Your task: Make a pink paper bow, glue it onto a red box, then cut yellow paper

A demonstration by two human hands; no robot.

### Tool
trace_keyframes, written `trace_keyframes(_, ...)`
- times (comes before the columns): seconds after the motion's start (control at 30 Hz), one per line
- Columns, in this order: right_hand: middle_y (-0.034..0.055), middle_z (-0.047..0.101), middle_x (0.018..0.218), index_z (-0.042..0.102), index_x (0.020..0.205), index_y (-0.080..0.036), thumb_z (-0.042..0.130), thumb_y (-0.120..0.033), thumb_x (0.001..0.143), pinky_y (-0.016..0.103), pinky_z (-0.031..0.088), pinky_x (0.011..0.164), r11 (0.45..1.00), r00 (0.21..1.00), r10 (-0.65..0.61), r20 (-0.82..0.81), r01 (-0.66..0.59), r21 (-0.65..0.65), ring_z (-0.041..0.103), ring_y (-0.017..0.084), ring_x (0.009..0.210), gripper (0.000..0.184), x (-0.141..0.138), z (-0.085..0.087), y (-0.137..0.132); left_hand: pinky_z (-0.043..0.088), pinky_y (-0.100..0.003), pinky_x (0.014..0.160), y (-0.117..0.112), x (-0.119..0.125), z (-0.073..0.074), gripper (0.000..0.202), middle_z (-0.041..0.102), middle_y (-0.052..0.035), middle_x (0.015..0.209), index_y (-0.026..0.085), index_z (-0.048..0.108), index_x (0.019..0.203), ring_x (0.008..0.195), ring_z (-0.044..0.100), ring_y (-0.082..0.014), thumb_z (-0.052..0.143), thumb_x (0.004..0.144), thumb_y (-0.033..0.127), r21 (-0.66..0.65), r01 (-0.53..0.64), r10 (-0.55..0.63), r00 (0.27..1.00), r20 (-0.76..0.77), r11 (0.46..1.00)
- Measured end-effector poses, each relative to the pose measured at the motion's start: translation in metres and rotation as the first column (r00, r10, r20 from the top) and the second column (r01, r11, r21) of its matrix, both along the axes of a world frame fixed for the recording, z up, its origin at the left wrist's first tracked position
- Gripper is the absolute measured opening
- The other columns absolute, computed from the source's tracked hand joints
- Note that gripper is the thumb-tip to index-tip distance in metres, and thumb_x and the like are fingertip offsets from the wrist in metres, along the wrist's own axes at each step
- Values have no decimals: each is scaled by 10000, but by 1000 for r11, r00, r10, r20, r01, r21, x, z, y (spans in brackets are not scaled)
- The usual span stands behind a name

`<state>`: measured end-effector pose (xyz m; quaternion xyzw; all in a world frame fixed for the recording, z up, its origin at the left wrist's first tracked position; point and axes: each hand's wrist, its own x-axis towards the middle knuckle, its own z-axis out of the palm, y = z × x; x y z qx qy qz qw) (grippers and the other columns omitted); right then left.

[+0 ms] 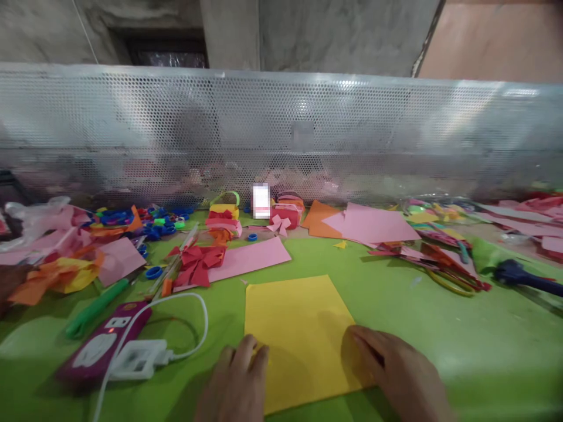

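A yellow sheet of paper point(299, 334) lies on the green table in front of me. At its left edge is my left hand point(240, 375), fingers bent, with the thumb and index finger closing on the paper's border. My right hand point(391, 363) is at the right edge, its fingers pressed together on the paper there. Beyond the sheet, a pink paper strip point(253, 261) lies flat, with a red paper bow point(200, 264) over its left end.
A purple power strip point(103, 346) with a white charger point(138, 358) and looped cable sits left, near a green tool point(97, 306). Scissors point(451, 282) and a dark blue-handled tool point(523, 276) are right. Pink sheets point(378, 224) and small decorated baskets point(223, 214) line the perforated metal panel point(373, 135).
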<state>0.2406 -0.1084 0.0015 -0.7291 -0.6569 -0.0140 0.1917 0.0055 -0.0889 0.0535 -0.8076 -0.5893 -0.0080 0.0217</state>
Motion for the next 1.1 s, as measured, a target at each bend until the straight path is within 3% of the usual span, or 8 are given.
trace_keyframes(0.1,8,732,924,697,897,-299,354,-317,882,242,481,496,1000,1000,7,30,-7,-9,687,190,730,344,0,-2,0,498,-393,861,11,18,4,478,610,-62,1217,203,627,1112,1112,551,-247,338,792,-7,37,114,-115,992,43,993)
trace_keyframes(0.23,7,735,890,696,916,-291,361,-289,872,258,509,528,999,998,27,55,-29,37,687,184,697,337,3,-6,1,368,-514,1017,19,38,-3,417,472,-32,1358,258,521,1242,1280,377,-281,506,830,326,-25,386,-371,900,231,922)
trace_keyframes(0.37,12,698,696,706,853,-278,339,-325,890,268,511,508,986,992,42,120,-61,158,660,176,612,371,4,-4,-2,254,-639,1025,18,36,-4,439,392,4,1400,348,435,1286,1296,339,-300,404,862,459,-135,385,-334,896,293,913)
trace_keyframes(0.57,32,591,589,699,758,-242,264,-377,932,270,497,482,938,978,47,205,-114,327,595,162,538,487,6,5,-16,240,-648,1025,19,30,-4,427,377,28,1403,385,390,1294,1305,328,-281,386,872,448,-128,431,-379,875,300,893)
trace_keyframes(0.73,68,672,755,681,719,-203,335,-285,930,243,518,625,815,944,130,303,-276,509,638,151,706,413,-13,21,-18,281,-654,999,23,28,-17,431,357,24,1415,369,352,1324,1301,336,-286,340,894,398,-34,479,-458,856,241,877)
trace_keyframes(0.87,57,721,908,687,922,-162,316,-360,936,248,489,794,684,807,230,544,-532,499,647,157,891,422,-38,10,-15,303,-644,992,25,25,-24,448,332,6,1427,348,288,1356,1303,330,-289,307,909,315,31,520,-516,837,180,854)
trace_keyframes(1.0,36,706,1031,669,1017,-166,295,-480,922,355,255,1091,722,712,183,678,-565,399,622,171,987,498,-27,-8,-27,296,-612,1015,27,23,-24,444,314,12,1430,346,258,1360,1307,330,-270,284,918,317,36,524,-521,834,180,851)
trace_keyframes(1.1,8,716,1003,678,991,-194,380,-472,900,403,97,1143,755,677,175,715,-559,344,457,179,1224,418,4,-4,-48,279,-621,1021,28,23,-25,456,299,28,1434,369,234,1360,1311,324,-268,308,911,340,39,517,-514,837,188,855)
